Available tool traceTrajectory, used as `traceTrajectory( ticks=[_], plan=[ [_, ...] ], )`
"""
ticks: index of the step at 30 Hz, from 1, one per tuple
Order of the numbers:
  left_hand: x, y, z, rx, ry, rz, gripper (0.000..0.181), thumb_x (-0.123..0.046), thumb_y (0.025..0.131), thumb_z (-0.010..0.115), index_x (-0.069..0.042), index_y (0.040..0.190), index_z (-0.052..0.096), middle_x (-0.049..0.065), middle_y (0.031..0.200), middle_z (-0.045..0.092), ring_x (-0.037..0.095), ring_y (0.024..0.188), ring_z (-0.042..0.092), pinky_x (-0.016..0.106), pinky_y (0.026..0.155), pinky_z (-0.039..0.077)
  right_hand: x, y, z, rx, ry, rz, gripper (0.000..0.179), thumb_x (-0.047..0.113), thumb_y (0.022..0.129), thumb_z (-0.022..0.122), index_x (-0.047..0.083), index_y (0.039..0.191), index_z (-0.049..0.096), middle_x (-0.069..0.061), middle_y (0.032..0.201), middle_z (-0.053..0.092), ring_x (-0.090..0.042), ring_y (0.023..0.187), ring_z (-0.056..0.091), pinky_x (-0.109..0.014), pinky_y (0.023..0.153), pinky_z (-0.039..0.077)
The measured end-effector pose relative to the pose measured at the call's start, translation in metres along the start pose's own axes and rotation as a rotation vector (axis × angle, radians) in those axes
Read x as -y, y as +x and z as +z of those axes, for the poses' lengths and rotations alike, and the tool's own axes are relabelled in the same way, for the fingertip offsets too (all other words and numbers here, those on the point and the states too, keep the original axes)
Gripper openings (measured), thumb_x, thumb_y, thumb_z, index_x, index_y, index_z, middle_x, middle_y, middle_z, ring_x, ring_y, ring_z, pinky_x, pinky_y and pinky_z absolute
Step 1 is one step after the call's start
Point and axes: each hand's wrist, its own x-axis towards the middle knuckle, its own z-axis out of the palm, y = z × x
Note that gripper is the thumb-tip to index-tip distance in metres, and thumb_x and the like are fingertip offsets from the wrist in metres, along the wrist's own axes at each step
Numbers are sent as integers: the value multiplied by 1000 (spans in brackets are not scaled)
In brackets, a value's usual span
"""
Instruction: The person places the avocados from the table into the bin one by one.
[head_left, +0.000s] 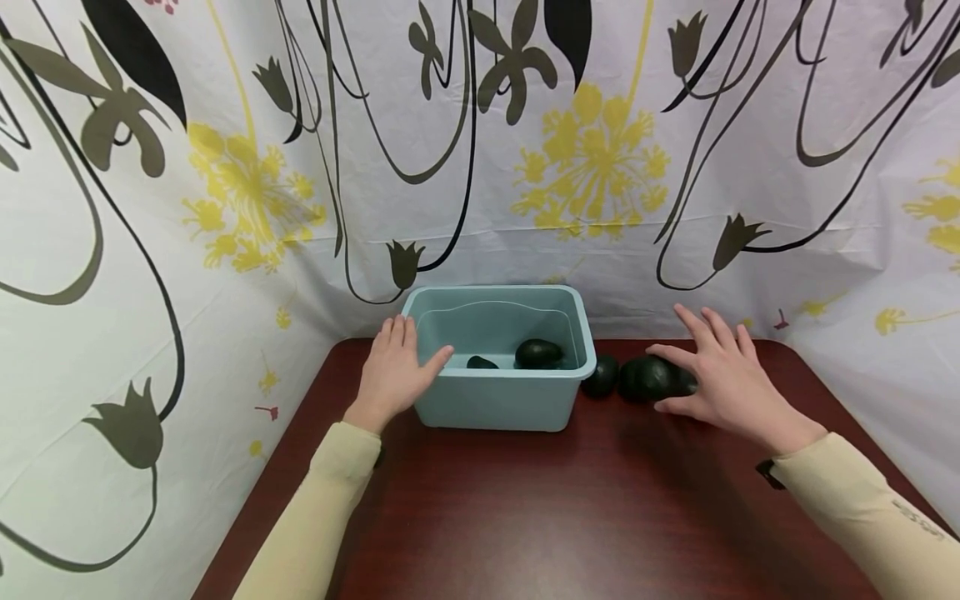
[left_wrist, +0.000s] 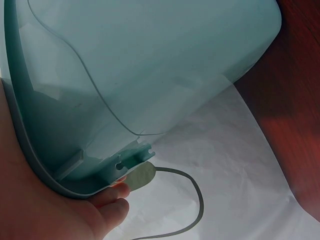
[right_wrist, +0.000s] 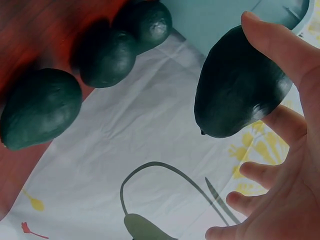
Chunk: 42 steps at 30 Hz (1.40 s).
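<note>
My right hand (head_left: 723, 379) pinches a dark green avocado (right_wrist: 240, 87) between thumb and forefinger; its other fingers are spread apart. In the right wrist view, three more avocados (right_wrist: 42, 107) lie in a row on the table, apart from the held one. The head view shows one (head_left: 600, 377) just right of a light blue plastic bin (head_left: 495, 402). Inside the bin are an avocado (head_left: 537, 354) and part of another dark one (head_left: 482, 363), mostly hidden by the front wall. My left hand (head_left: 393, 367) rests at the bin's left front corner, fingers fairly straight along the rim.
The bin stands on a dark red-brown table (head_left: 525, 508) near its back edge. White fabric (head_left: 465, 225) with printed flowers hangs close behind the table and along both sides.
</note>
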Motion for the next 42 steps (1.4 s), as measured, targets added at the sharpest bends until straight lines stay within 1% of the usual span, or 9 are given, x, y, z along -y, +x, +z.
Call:
traceTrajectory(
  ticks=[7, 10, 15, 19, 22, 26, 31, 36, 42],
  plan=[
    [2, 0, 2, -1, -7, 1, 109, -82, 92, 27, 6, 157, 23, 24, 162, 22, 38, 151, 14, 48, 121, 17, 4, 7, -1, -8, -1, -9, 77, 53, 64, 91, 24, 132, 69, -16, 164, 18, -50, 145, 17, -78, 107, 9],
    [2, 0, 2, -1, -6, 4, 108, -81, 93, 27, 6, 157, 23, 24, 162, 22, 38, 151, 14, 48, 121, 17, 6, 10, -2, -13, 1, -5, 76, 53, 64, 91, 24, 131, 69, -16, 165, 18, -49, 146, 16, -79, 106, 9],
    [2, 1, 1, 1, -7, 5, 107, -80, 93, 28, 6, 157, 22, 24, 162, 21, 38, 151, 13, 48, 121, 16, 9, 16, -4, -23, 9, -10, 75, 52, 64, 91, 23, 130, 69, -16, 165, 17, -49, 147, 14, -80, 105, 11],
    [3, 1, 0, 1, -7, 2, 107, -80, 93, 29, 5, 157, 22, 24, 162, 21, 38, 151, 13, 48, 121, 16, 12, 21, -4, -34, 15, -25, 76, 53, 64, 90, 23, 130, 69, -17, 164, 19, -49, 146, 14, -80, 103, 13],
    [3, 1, 1, -2, -7, -1, 106, -79, 94, 30, 5, 157, 23, 24, 162, 21, 38, 151, 13, 48, 121, 16, 14, 25, -3, -43, 11, -35, 75, 55, 64, 90, 24, 130, 70, -18, 163, 20, -49, 145, 17, -80, 101, 17],
    [3, 1, 2, 1, -10, -5, 105, -79, 94, 29, 5, 157, 23, 23, 163, 21, 37, 151, 13, 48, 121, 16, 18, 29, -2, -44, 16, -38, 75, 56, 64, 89, 25, 130, 69, -17, 164, 19, -49, 145, 17, -80, 100, 19],
    [3, 1, 3, 6, -11, -7, 107, -80, 93, 28, 4, 157, 23, 23, 163, 21, 37, 151, 13, 48, 121, 17, 22, 34, -2, -39, 30, -35, 76, 56, 65, 89, 25, 131, 69, -15, 165, 18, -48, 146, 15, -80, 102, 17],
    [3, 2, 3, -5, -5, 3, 108, -82, 92, 26, 5, 157, 23, 24, 162, 21, 38, 151, 14, 48, 121, 16, 28, 39, -4, -39, 37, -40, 76, 54, 65, 90, 24, 131, 69, -15, 165, 17, -48, 146, 15, -80, 103, 16],
    [3, 2, 3, -16, -2, 8, 109, -82, 92, 27, 6, 156, 25, 24, 161, 23, 38, 150, 15, 48, 121, 17, 31, 44, -4, -37, 51, -39, 75, 54, 66, 90, 25, 132, 68, -14, 165, 16, -45, 149, 11, -79, 105, 14]
  ],
)
